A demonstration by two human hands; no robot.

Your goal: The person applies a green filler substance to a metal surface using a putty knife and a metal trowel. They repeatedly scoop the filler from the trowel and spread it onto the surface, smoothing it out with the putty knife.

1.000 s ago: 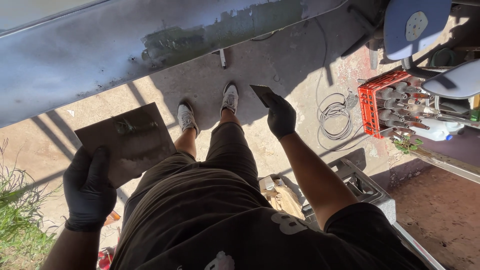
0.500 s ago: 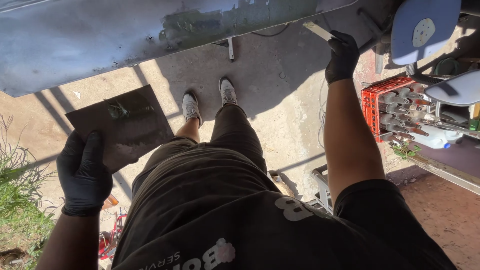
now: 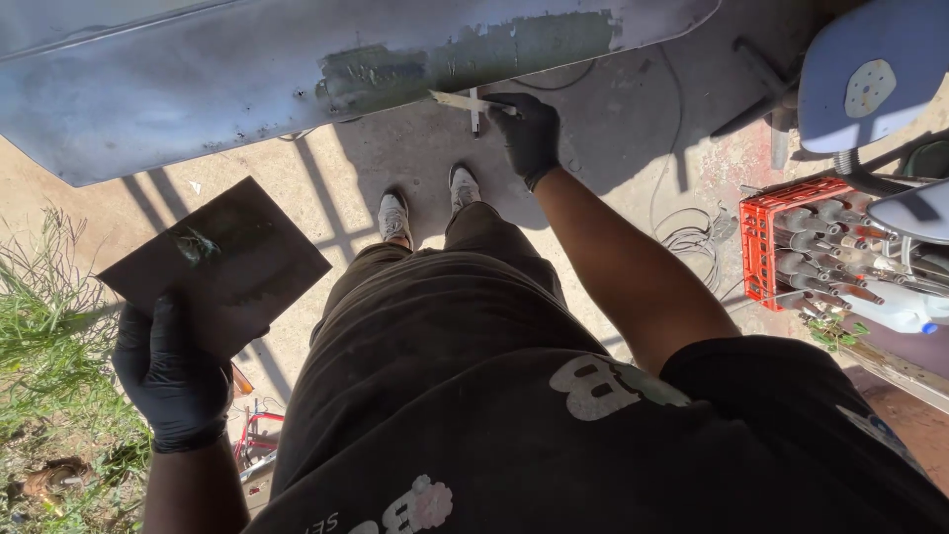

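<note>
My left hand (image 3: 170, 371), in a black glove, grips a dark square mixing board (image 3: 215, 264) by its lower corner; a small smear of filler lies on the board. Up ahead, my gloved right hand (image 3: 527, 132) holds a thin flat spreader (image 3: 457, 100) whose blade touches the lower edge of a grey sanded metal body panel (image 3: 198, 89). A greenish patch of filler (image 3: 474, 54) covers the panel just above the spreader. My shoes (image 3: 427, 203) stand on the concrete below.
A red crate (image 3: 766, 252) full of tubes and bottles sits at the right, beside a coiled cable (image 3: 692, 232). Grey round panels (image 3: 870, 74) stand at the upper right. Grass (image 3: 44, 336) grows at the left, and red-handled tools (image 3: 255, 440) lie by my left leg.
My right hand has swung left from the panel's right end, bringing the spreader to the filler patch's lower edge. The left hand and board have stayed about where they were.
</note>
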